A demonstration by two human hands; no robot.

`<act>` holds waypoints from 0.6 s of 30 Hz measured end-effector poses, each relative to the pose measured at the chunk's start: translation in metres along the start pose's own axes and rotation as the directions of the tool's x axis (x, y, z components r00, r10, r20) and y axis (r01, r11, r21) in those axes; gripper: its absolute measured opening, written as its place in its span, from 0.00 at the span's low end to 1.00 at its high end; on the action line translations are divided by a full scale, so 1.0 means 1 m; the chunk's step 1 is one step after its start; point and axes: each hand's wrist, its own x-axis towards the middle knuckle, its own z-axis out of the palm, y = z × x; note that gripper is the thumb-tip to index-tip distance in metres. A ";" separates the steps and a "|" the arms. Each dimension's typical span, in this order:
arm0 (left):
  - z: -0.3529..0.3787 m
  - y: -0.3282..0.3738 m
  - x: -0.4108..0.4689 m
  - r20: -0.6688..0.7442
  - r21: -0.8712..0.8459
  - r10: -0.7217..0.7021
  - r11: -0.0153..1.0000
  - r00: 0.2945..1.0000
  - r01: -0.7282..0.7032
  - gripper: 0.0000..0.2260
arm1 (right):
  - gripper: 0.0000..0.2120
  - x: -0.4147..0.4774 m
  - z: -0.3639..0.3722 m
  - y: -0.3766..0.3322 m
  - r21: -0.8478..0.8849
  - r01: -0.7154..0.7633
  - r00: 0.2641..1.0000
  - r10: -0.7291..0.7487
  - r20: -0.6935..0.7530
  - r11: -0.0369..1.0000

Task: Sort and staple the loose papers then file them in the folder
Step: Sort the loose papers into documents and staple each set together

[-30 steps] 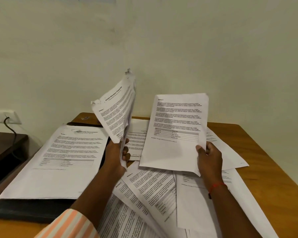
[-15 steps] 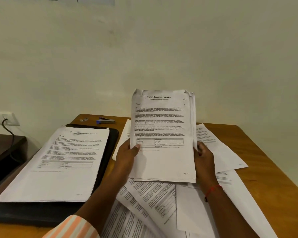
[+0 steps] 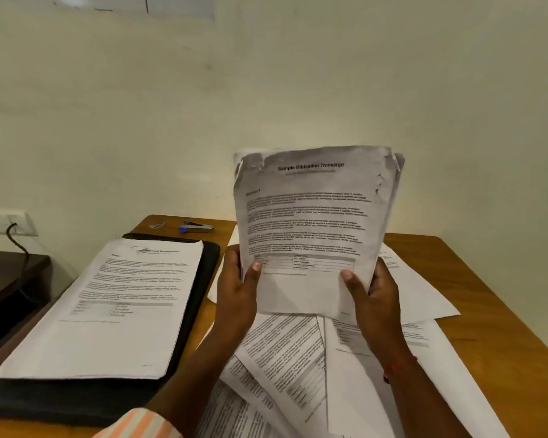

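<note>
Gripping the white printed paper bundle (image 3: pixel 310 216) upright are left hand (image 3: pixel 238 295) and right hand (image 3: pixel 374 298); a black flat folder (image 3: pixel 208 263) at the left edge of the desk (image 3: pixel 487 327) carries a white stack (image 3: pixel 108 305).

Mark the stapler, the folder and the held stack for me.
stapler (image 3: pixel 200 228): head view, metal body.
folder (image 3: pixel 60 403): head view, bare near edge.
held stack (image 3: pixel 307 222): head view, middle of top page.
</note>
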 end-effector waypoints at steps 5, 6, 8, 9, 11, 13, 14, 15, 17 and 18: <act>-0.001 -0.002 0.001 -0.010 -0.018 0.033 0.999 0.999 -0.033 0.15 | 0.18 0.000 -0.003 0.001 0.071 -0.019 1.000 0.018 0.024 0.997; 0.000 -0.003 0.001 -0.007 -0.019 0.021 1.000 1.000 -0.021 0.14 | 0.19 -0.001 -0.003 0.002 0.084 -0.029 0.999 0.027 0.032 0.996; 0.001 -0.006 0.000 0.009 0.000 -0.010 1.000 1.000 0.010 0.13 | 0.20 -0.002 -0.002 0.004 0.069 -0.074 0.995 0.069 0.073 0.995; 0.002 -0.008 0.000 0.017 0.012 -0.025 1.000 1.000 0.025 0.14 | 0.19 -0.004 0.000 0.004 0.047 -0.093 0.992 0.088 0.094 0.995; 0.002 -0.011 0.001 0.016 0.024 -0.046 0.999 0.999 0.046 0.17 | 0.16 -0.007 0.003 0.005 0.021 -0.105 0.988 0.102 0.115 0.994; 0.001 -0.014 0.003 0.008 0.037 -0.052 0.998 0.999 0.051 0.19 | 0.15 -0.007 0.003 0.004 0.048 -0.118 0.989 0.113 0.093 0.992; 0.000 -0.015 0.004 0.015 0.050 -0.056 0.997 0.998 0.055 0.20 | 0.15 -0.006 0.002 0.004 0.064 -0.124 0.990 0.118 0.082 0.990; -0.001 -0.016 0.005 0.030 0.066 -0.071 0.995 0.997 0.069 0.21 | 0.15 -0.005 0.001 0.005 0.069 -0.136 0.988 0.130 0.087 0.988; -0.003 -0.020 0.005 0.066 0.088 -0.120 0.990 0.991 0.114 0.22 | 0.13 -0.006 0.003 0.006 0.020 -0.179 0.977 0.175 0.123 0.984; -0.003 -0.022 0.005 0.077 0.090 -0.144 0.986 0.987 0.137 0.22 | 0.12 -0.006 0.004 0.009 -0.027 -0.194 0.971 0.196 0.135 0.981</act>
